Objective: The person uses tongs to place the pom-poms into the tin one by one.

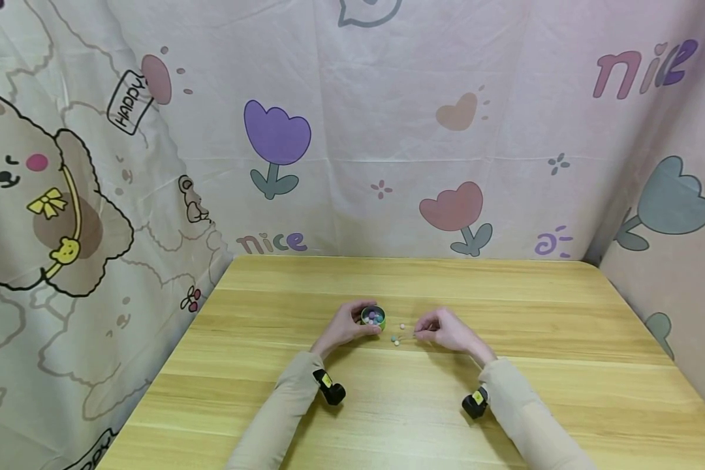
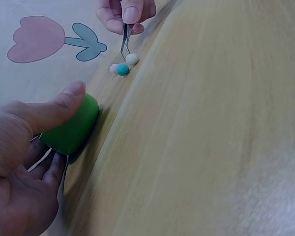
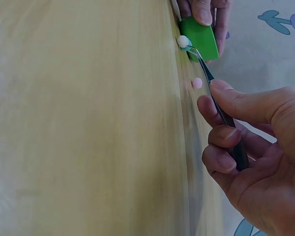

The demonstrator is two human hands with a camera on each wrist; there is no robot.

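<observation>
My left hand (image 1: 348, 324) grips a small green cup (image 2: 76, 125) that stands on the table, thumb on one side and fingers on the other. Purple, blue and pale balls (image 1: 373, 318) lie inside the cup. Between thumb and fingers of my right hand (image 3: 255, 142) are bent-tip tweezers (image 3: 219, 103), pointing toward the loose balls. A white ball (image 2: 132, 59) and a teal ball (image 2: 122, 69) lie close together by the tweezer tips. Whether the tips touch a ball, I cannot tell. Slightly apart from these sits a pink ball (image 3: 197, 83).
The light wooden table (image 1: 282, 287) reaches back to a printed curtain (image 1: 358, 130) with flowers and lettering. Another curtain (image 1: 94, 196) hangs along the left. A black wrist camera (image 1: 330, 388) is strapped to the left sleeve, another camera (image 1: 475, 403) to the right.
</observation>
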